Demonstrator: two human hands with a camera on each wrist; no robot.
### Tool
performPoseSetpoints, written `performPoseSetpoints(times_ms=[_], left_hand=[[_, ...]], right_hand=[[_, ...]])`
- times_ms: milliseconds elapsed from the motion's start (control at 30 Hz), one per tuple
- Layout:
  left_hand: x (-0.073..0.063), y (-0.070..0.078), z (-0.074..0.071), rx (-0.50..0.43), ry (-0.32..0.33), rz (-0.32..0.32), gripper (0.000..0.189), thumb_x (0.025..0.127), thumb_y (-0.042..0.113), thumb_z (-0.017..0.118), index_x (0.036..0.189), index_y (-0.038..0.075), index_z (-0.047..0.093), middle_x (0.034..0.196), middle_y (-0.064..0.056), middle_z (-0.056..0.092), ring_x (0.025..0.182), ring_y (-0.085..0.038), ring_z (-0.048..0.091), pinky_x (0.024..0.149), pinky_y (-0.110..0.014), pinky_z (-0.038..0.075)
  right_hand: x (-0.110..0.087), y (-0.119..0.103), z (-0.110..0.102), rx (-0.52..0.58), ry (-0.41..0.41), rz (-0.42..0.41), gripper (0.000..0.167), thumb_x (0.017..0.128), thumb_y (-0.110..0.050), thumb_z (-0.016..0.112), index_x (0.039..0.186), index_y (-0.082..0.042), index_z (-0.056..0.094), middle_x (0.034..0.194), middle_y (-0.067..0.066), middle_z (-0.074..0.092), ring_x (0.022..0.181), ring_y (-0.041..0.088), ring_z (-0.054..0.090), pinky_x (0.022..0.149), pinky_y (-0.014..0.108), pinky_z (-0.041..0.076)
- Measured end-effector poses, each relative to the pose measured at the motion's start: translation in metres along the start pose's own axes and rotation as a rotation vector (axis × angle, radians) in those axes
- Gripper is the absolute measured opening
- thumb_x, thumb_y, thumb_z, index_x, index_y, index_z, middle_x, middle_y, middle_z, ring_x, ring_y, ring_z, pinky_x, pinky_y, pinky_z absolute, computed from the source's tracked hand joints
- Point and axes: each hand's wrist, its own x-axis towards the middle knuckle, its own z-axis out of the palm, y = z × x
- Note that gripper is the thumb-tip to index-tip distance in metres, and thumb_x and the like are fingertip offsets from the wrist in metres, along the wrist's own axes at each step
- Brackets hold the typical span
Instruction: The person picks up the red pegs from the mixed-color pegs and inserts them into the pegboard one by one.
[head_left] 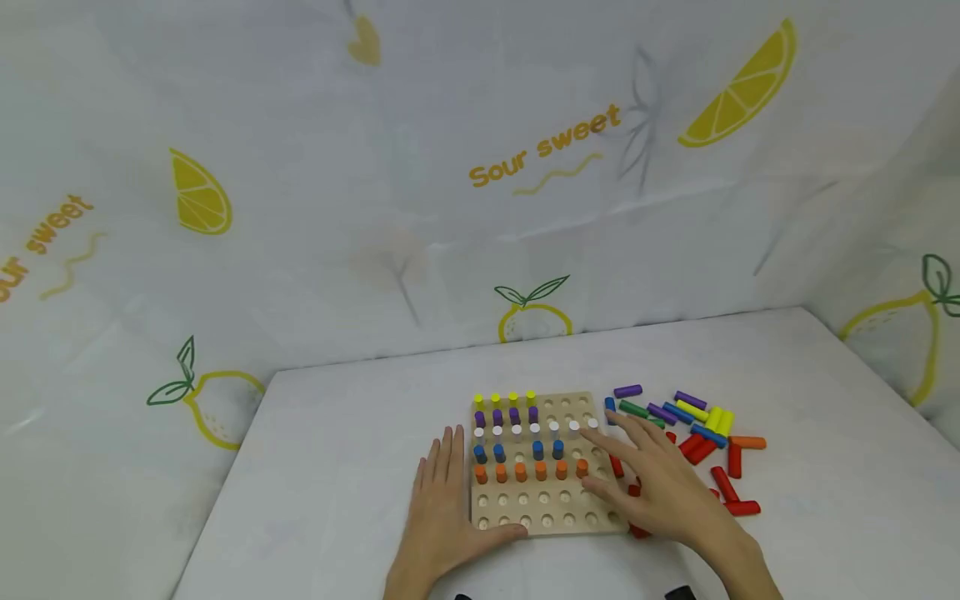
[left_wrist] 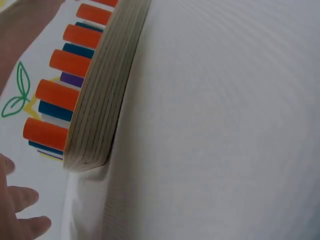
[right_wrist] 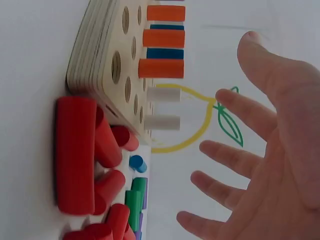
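Surface (head_left: 322, 467): white — board (head_left: 534, 509), loose pegs (head_left: 725, 485).
Backdrop (head_left: 360, 192): lemon-print cloth.
Left hand (head_left: 442, 508): outstretched, beside board.
Right hand (head_left: 656, 479): fingers spread — over board's edge.

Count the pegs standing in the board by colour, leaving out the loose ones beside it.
Yellow pegs: 4
Purple pegs: 4
White pegs: 7
Blue pegs: 4
Orange pegs: 6
Total: 25

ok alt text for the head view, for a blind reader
A person's left hand is beside a wooden pegboard, the right hand over its right edge. Upright yellow, purple, white, blue and orange pegs stand in rows; loose pegs, many red, lie to the right.
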Motion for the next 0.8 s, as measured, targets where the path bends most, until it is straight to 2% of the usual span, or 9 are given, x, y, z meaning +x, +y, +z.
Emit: performPoseSetpoints(times_ms=[100, 300, 400, 467, 533, 600, 700, 800], left_hand=[[-0.002, -0.005, 0.002, -0.047, -0.04, -0.033, 0.146, 0.059, 0.087, 0.075, 0.164, 0.004, 0.016, 0.171, -0.017, 0.021, 0.158, -0.04, 0.024, 0.128, -0.059, 0.024], [-0.001, -0.013, 0.007, -0.099, -0.079, -0.061, 0.147, 0.057, 0.087, 0.076, 0.164, 0.004, 0.016, 0.171, -0.016, 0.021, 0.159, -0.035, 0.023, 0.13, -0.054, 0.02], [-0.002, -0.016, 0.01, -0.091, -0.065, -0.042, 0.143, 0.058, 0.086, 0.076, 0.163, 0.005, 0.021, 0.17, -0.015, 0.027, 0.158, -0.033, 0.025, 0.13, -0.053, 0.02], [-0.002, -0.017, 0.012, -0.073, -0.042, -0.015, 0.139, 0.058, 0.085, 0.076, 0.162, 0.007, 0.026, 0.168, -0.013, 0.031, 0.158, -0.033, 0.028, 0.13, -0.055, 0.021], [-0.002, -0.017, 0.015, -0.04, -0.022, 0.009, 0.136, 0.059, 0.086, 0.074, 0.162, 0.01, 0.029, 0.167, -0.012, 0.035, 0.157, -0.033, 0.029, 0.129, -0.056, 0.022], [-0.003, -0.018, 0.018, -0.02, -0.003, 0.025, 0.134, 0.058, 0.088, 0.073, 0.161, 0.012, 0.031, 0.166, -0.011, 0.037, 0.157, -0.033, 0.03, 0.128, -0.058, 0.023], [-0.003, -0.018, 0.021, 0.007, 0.022, 0.037, 0.135, 0.057, 0.09, 0.071, 0.161, 0.014, 0.031, 0.166, -0.009, 0.038, 0.157, -0.033, 0.03, 0.128, -0.057, 0.023], [-0.004, -0.019, 0.023, 0.017, 0.039, 0.041, 0.135, 0.056, 0.089, 0.072, 0.162, 0.015, 0.031, 0.166, -0.009, 0.038, 0.157, -0.032, 0.03, 0.128, -0.056, 0.023]], right_hand=[[-0.003, 0.006, -0.004, 0.078, -0.025, -0.007, 0.059, 0.089, -0.056, 0.072, 0.142, -0.032, 0.061, 0.156, 0.018, 0.048, 0.141, 0.048, 0.042, 0.099, 0.078, 0.045], [-0.012, 0.023, -0.013, 0.234, -0.054, -0.038, 0.054, 0.089, -0.046, 0.077, 0.137, -0.027, 0.066, 0.147, 0.018, 0.054, 0.133, 0.048, 0.051, 0.089, 0.067, 0.057], [-0.016, 0.032, -0.015, 0.295, -0.068, -0.051, 0.045, 0.088, -0.042, 0.079, 0.128, -0.023, 0.071, 0.139, 0.012, 0.06, 0.126, 0.04, 0.057, 0.086, 0.054, 0.063], [-0.018, 0.038, -0.016, 0.326, -0.089, -0.06, 0.039, 0.088, -0.039, 0.08, 0.124, -0.024, 0.072, 0.133, 0.007, 0.062, 0.115, 0.027, 0.061, 0.082, 0.039, 0.065], [-0.019, 0.045, -0.017, 0.358, -0.116, -0.076, 0.035, 0.088, -0.036, 0.08, 0.12, -0.023, 0.073, 0.117, 0.001, 0.064, 0.1, 0.016, 0.061, 0.074, 0.026, 0.062], [-0.021, 0.051, -0.016, 0.402, -0.146, -0.105, 0.033, 0.088, -0.031, 0.081, 0.118, -0.021, 0.073, 0.102, -0.003, 0.064, 0.086, 0.01, 0.059, 0.067, 0.019, 0.056], [-0.022, 0.06, -0.016, 0.476, -0.201, -0.148, 0.031, 0.087, -0.024, 0.081, 0.116, -0.018, 0.074, 0.085, -0.003, 0.059, 0.076, 0.007, 0.055, 0.059, 0.017, 0.05], [-0.022, 0.067, -0.014, 0.548, -0.265, -0.175, 0.026, 0.086, -0.02, 0.082, 0.112, -0.016, 0.077, 0.08, -0.001, 0.058, 0.073, 0.008, 0.054, 0.054, 0.019, 0.046]])
